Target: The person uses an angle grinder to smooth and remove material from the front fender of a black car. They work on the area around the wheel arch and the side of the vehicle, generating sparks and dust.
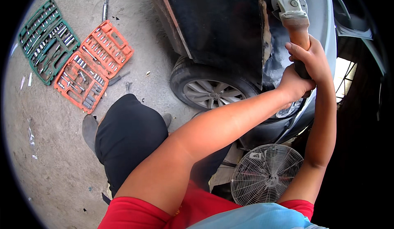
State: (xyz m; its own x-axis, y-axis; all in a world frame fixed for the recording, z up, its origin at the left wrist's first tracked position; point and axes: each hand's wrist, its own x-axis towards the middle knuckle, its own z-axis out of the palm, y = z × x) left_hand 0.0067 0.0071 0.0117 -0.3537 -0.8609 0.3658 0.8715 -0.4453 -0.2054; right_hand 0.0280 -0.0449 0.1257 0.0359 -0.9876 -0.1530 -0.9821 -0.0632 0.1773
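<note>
I hold an angle grinder (290, 8) upright in the picture, its disc at the top against or very near a scraped, rough patch (269, 52) on a dark car body panel (221, 23). My right hand (312, 58) is closed round the orange body of the grinder. Just below it, my left hand (297, 85) grips the dark rear part of the same tool, my left forearm crossing the picture from the lower middle. Under the panel is a car wheel (213, 93) with a silver alloy rim.
Open socket sets in green (49, 40) and orange (104, 48) cases lie on the concrete floor at left, near a hammer (106, 5) and small tools (119, 78). A round wire fan (266, 173) stands below the car's corner. My bent leg (129, 134) is at lower left.
</note>
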